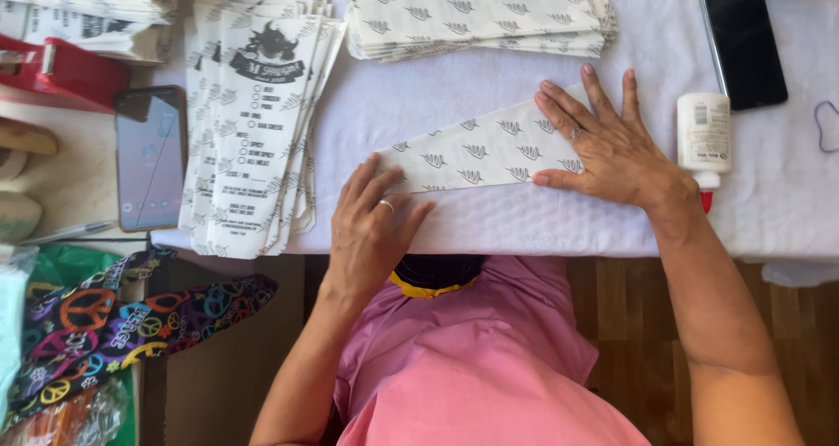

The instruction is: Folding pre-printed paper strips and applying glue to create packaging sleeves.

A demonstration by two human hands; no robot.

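Observation:
A white paper sheet with a grey leaf pattern (481, 153), folded into a long tapered shape, lies on the white cloth-covered table (542, 228). My left hand (371, 223) presses flat on its narrow end near the table's front edge, fingers together, a ring on one finger. At the wide end my right hand (612, 145) lies flat with fingers spread, also wearing a ring. Neither hand grips anything.
A fanned stack of printed paper bags (258, 114) lies at left, a pile of leaf-patterned sheets (481, 13) at the back. A white glue bottle (704, 140) and a dark phone (743, 40) lie right, another phone (150, 158) left. A colourful patterned cloth (114, 319) hangs below.

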